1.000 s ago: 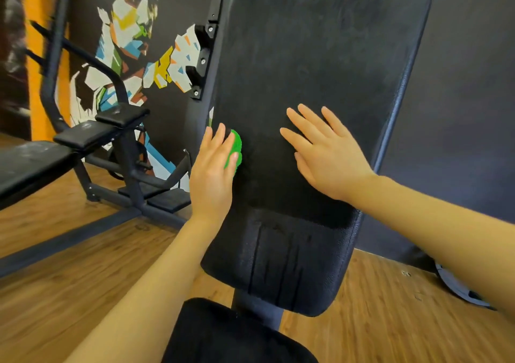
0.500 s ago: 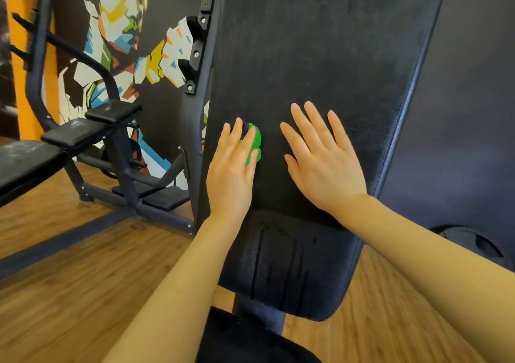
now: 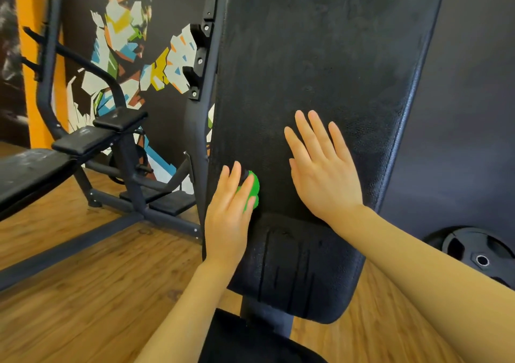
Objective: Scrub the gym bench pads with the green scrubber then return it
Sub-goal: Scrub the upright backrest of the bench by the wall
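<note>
Left hand: I see my left hand [image 3: 229, 217] laid flat over the green scrubber [image 3: 250, 191], fingers nearly straight and pressing it against the pad; whether the thumb hooks around it I cannot tell.
Green scrubber: mostly covered by the fingers, only its right edge showing, on the lower left part of the back pad [image 3: 320, 70], just above the pad's seam.
Right hand: my right hand [image 3: 323, 172] lies open, palm flat on the pad, fingers spread and pointing up, holding nothing, near the scrubber but apart from it.
Back pad: black, tilted steeply upright, with scuffed streaks on its bottom section.
Seat pad [image 3: 250, 340]: black, at the lower edge of view below the back pad.
Surroundings: a second bench [image 3: 36, 167] stands to the left on the wooden floor [image 3: 83, 293]; a weight plate [image 3: 479, 254] rests low on the right by the dark wall.
</note>
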Tool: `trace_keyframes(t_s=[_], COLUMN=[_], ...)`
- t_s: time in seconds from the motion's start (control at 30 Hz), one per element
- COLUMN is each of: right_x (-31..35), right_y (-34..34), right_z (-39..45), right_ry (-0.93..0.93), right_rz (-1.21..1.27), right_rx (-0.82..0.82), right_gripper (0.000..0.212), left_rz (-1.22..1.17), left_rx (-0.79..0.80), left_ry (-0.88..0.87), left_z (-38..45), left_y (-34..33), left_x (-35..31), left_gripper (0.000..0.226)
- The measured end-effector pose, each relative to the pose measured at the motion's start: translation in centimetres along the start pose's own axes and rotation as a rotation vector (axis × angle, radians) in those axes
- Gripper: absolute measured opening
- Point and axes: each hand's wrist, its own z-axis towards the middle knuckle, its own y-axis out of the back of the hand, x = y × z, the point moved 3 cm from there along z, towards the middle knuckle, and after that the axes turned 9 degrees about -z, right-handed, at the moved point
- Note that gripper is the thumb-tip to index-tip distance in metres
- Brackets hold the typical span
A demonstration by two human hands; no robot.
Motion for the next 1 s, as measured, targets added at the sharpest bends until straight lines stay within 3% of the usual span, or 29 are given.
trace_keyframes(t_s=[0.13,0.27,0.5,0.77,1.0], right_x=[0.2,0.1,0.2,1.6,1.7], right_y=[-0.1,-0.1,-0.1,-0.1,-0.1], right_z=[0.0,-0.1,0.0,-0.4,-0.6], right_ry=[-0.002,-0.002,0.001,-0.112,-0.105], right_rz=[-0.001,0.008,0.000,0.023,0.004], right_rx=[-0.002,0.013,0.032,0.040,0.089], right_gripper=[0.050,0.051,0.052,0.056,0.057], left_rz=[-0.062,-0.041,-0.088,-0.031,-0.064], left_rx=[-0.083,-0.053,-0.059,0.026,-0.029], left_ry=[-0.031,-0.105,-0.013,0.021,0.054], left_z=[6.6,9.6,7.5,-1.4,1.5], left_y=[0.9,-0.4,-1.0,-1.7,-0.6], left_x=[-0.1,-0.7,-0.7,0.5,0.6], left_gripper=[0.043,0.043,0.043,0.042,0.042])
